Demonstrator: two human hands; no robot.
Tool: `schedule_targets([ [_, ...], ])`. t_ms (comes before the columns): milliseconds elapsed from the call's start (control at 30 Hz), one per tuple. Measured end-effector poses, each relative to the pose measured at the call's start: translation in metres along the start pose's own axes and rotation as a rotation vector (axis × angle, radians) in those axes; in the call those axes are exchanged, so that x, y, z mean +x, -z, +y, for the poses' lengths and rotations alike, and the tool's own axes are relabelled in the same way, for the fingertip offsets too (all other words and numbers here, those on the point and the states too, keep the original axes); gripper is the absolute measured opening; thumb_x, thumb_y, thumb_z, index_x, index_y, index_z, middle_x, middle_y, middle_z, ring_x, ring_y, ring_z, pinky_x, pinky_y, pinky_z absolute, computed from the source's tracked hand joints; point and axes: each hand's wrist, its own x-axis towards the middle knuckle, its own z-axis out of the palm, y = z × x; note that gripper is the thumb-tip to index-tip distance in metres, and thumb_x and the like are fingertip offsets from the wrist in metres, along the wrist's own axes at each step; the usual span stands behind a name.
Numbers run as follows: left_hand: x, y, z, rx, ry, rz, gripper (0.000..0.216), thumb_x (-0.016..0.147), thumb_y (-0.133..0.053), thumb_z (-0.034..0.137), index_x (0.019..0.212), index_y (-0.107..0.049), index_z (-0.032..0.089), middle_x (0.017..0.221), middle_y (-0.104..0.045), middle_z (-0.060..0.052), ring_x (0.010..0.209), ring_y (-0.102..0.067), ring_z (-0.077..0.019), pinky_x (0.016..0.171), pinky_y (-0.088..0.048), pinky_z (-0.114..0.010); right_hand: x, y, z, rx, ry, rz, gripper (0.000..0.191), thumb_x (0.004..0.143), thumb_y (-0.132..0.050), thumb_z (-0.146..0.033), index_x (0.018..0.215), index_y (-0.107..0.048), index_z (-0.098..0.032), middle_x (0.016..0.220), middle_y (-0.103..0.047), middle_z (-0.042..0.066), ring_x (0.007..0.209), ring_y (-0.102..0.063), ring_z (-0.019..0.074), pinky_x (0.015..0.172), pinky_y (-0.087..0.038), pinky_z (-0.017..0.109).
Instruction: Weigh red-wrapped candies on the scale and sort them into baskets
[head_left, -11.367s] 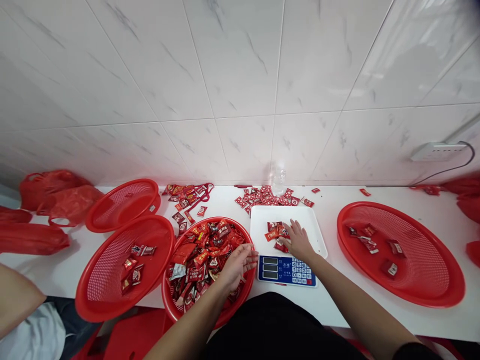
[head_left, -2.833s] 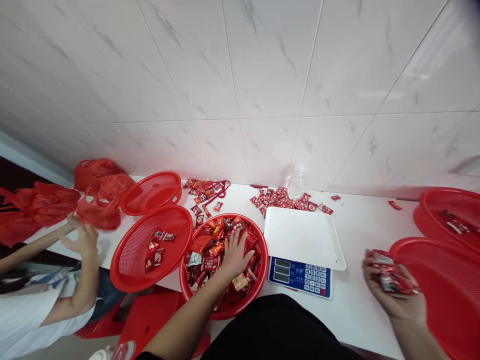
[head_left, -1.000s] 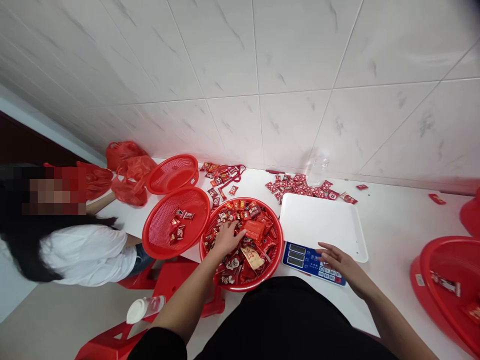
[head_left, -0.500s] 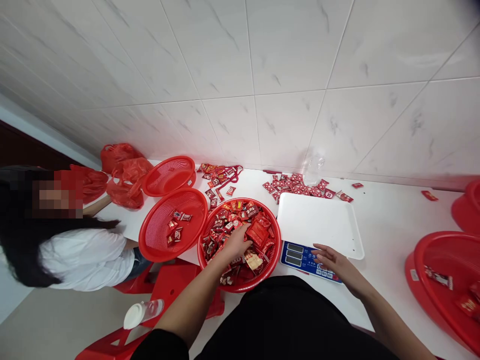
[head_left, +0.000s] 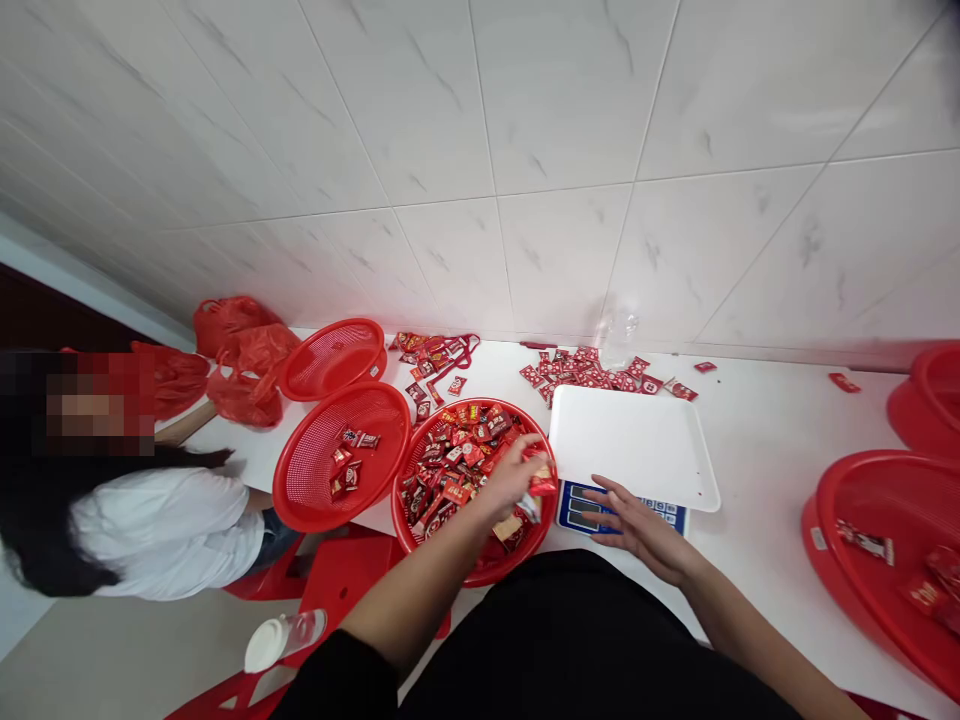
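Observation:
My left hand (head_left: 513, 482) is closed on a red candy packet (head_left: 543, 480), over the right side of a red plastic basket (head_left: 402, 520) full of wrapped sweets. Something silvery shows just below the packet, too blurred to name. Above the scale (head_left: 581, 508), with its blue panel, my right hand (head_left: 637, 528) is open, fingers spread, holding nothing. A white tray (head_left: 630, 440) tops the scale and has only tiny specks on it.
Small red packets (head_left: 577, 372) lie scattered behind the tray. Left are two more red baskets (head_left: 300, 480), red bags (head_left: 247, 345) and a seated person (head_left: 165, 520). A lidded cup (head_left: 285, 638) stands on a red stool. Another basket (head_left: 817, 500) is at right.
My left hand has lifted from the sweets and moved right with a red packet in it. My right hand has shifted left over the scale's panel.

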Motion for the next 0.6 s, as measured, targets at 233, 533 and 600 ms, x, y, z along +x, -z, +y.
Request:
schedule_targets([
  [233,0.015,-0.073,-0.017,0.240,-0.243,-0.186,0.045,0.087,-0.047,0.040,0.128,-0.046,0.023,0.117,-0.058,-0.006,0.103,-0.056,-0.0162,0.090,-0.044,-0.030,0.020,-0.016,0.012,0.423,-0.024,-0.060,0.034,0.083,-0.054,-0.048,0.115,-0.053,-0.036,0.108,-0.064,-0.002,0.092,-0.063,0.0179,0.089,-0.048,0.045],
  [533,0.013,-0.021,-0.021,0.604,-0.355,0.002,0.037,0.084,-0.049,0.034,0.117,-0.055,0.017,0.119,-0.057,-0.009,0.111,-0.052,-0.0205,0.099,-0.038,-0.036,0.022,0.015,0.002,0.468,-0.048,0.130,0.035,0.079,-0.062,-0.041,0.113,-0.054,-0.033,0.111,-0.064,-0.001,0.100,-0.062,0.0188,0.086,-0.052,0.035],
  [600,0.013,-0.003,-0.027,0.730,-0.384,0.098,0.036,0.083,-0.050,0.031,0.116,-0.056,0.018,0.122,-0.055,-0.009,0.116,-0.048,-0.0214,0.103,-0.033,-0.037,0.025,0.022,-0.002,0.439,-0.035,0.156,0.031,0.080,-0.060,-0.044,0.108,-0.056,-0.031,0.114,-0.063,0.000,0.105,-0.061,0.0205,0.086,-0.052,0.036],
])
